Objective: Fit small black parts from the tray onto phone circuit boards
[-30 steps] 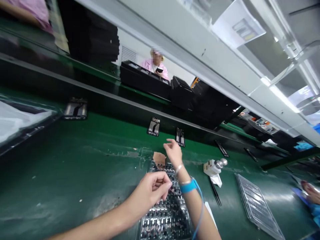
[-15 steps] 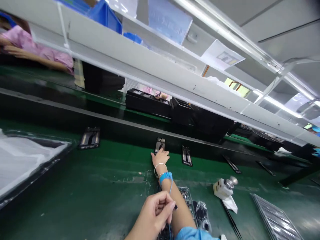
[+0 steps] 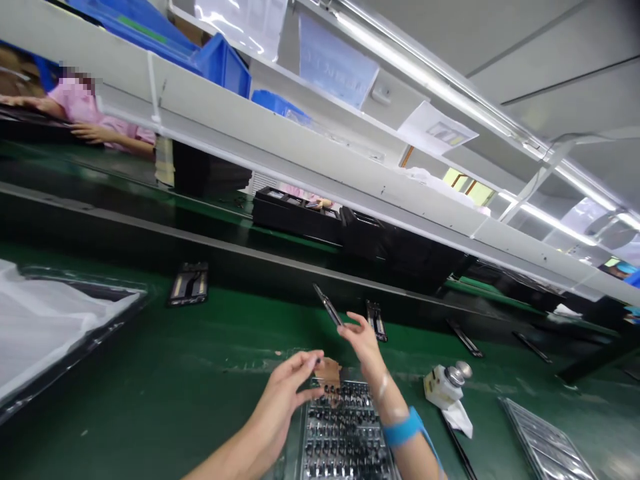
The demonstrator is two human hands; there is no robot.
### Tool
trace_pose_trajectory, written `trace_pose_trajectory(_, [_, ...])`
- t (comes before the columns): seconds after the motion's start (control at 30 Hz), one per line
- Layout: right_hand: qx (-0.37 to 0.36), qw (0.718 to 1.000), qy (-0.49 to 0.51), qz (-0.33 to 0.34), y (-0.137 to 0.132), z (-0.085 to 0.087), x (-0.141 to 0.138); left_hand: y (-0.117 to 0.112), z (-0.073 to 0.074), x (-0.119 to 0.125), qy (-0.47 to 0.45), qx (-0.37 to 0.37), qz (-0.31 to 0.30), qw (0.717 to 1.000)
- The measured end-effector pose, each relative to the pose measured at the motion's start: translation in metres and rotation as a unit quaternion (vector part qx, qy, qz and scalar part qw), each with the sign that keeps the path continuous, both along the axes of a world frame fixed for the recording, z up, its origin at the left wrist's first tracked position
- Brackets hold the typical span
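Note:
My right hand pinches the lower end of a narrow black phone frame, which tilts in the air above the green belt. A blue anti-static wrist strap circles that wrist. My left hand hovers near the tray's far edge, its fingertips closed on a small dark part. Below both hands lies a clear plastic tray holding rows of small dark metal parts. A scrap of brown cardboard rests at its far end.
Two phone frames lie on the green belt, one of them close to my right hand. On the right stand a white dispenser with a metal knob, black tweezers and a clear tray. A co-worker in pink sits across the line.
My right hand has lifted the black frame off the belt and drawn back toward me. My left hand has moved up beyond the tray's far end, and the tray shows more fully.

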State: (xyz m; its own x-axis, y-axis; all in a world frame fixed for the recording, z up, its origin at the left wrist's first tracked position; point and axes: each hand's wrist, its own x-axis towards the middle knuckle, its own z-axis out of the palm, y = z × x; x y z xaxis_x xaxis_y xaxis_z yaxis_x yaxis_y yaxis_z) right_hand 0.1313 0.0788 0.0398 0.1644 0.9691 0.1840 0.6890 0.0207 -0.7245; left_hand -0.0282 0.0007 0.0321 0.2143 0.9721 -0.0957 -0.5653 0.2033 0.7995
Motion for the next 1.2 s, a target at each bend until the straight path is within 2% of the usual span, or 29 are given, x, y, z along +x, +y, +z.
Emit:
trace_pose_trajectory(0.1, [0.066, 0.998, 0.006, 0.021, -0.075, -0.004, 0.011, 0.002, 0.005, -0.004, -0.019, 0.012, 0.014, 1.000])
trace_pose_trajectory(0.13, [0.119, 0.993, 0.015, 0.021, -0.098, -0.008, 0.013, 0.001, 0.005, -0.003, -0.015, 0.020, 0.007, 1.000])
trace_pose_trajectory(0.17, [0.150, 0.988, 0.030, 0.024, -0.118, -0.012, 0.016, 0.000, 0.005, -0.002, -0.004, 0.025, -0.005, 1.000])
trace_pose_trajectory(0.23, [0.154, 0.981, 0.117, 0.026, -0.146, -0.021, 0.021, -0.007, 0.004, 0.004, 0.035, 0.017, -0.044, 0.998])
trace_pose_trajectory(0.3, [0.093, 0.965, 0.244, 0.008, -0.158, -0.028, 0.026, -0.017, 0.001, 0.011, 0.080, 0.010, -0.105, 0.991])
trace_pose_trajectory(0.37, [0.024, 0.933, 0.359, -0.026, -0.160, -0.033, 0.027, -0.028, -0.003, 0.018, 0.125, 0.027, -0.180, 0.975])
trace_pose_trajectory(0.43, [-0.002, 0.897, 0.439, -0.048, -0.158, -0.036, 0.026, -0.036, -0.006, 0.023, 0.168, 0.079, -0.241, 0.953])
trace_pose_trajectory(0.47, [0.002, 0.883, 0.467, -0.048, -0.158, -0.037, 0.025, -0.039, -0.008, 0.024, 0.188, 0.109, -0.244, 0.945])
trace_pose_trajectory(0.53, [0.021, 0.864, 0.502, -0.039, -0.159, -0.039, 0.021, -0.040, -0.008, 0.023, 0.224, 0.169, -0.186, 0.942])
trace_pose_trajectory(0.63, [0.025, 0.854, 0.519, -0.033, -0.164, -0.040, 0.017, -0.036, -0.005, 0.016, 0.274, 0.259, -0.028, 0.926])
trace_pose_trajectory(0.73, [0.000, 0.845, 0.534, -0.022, -0.167, -0.039, 0.013, -0.035, -0.003, 0.010, 0.322, 0.351, 0.057, 0.878])
trace_pose_trajectory(0.97, [-0.038, 0.833, 0.552, 0.020, -0.174, -0.036, -0.001, -0.036, -0.006, 0.011, 0.373, 0.531, 0.107, 0.753])
trace_pose_trajectory(1.07, [-0.030, 0.843, 0.536, 0.018, -0.176, -0.039, -0.004, -0.034, -0.013, 0.013, 0.392, 0.587, 0.117, 0.698])
trace_pose_trajectory(1.2, [-0.013, 0.869, 0.495, -0.023, -0.180, -0.047, -0.002, -0.035, -0.021, 0.012, 0.428, 0.659, 0.115, 0.607])
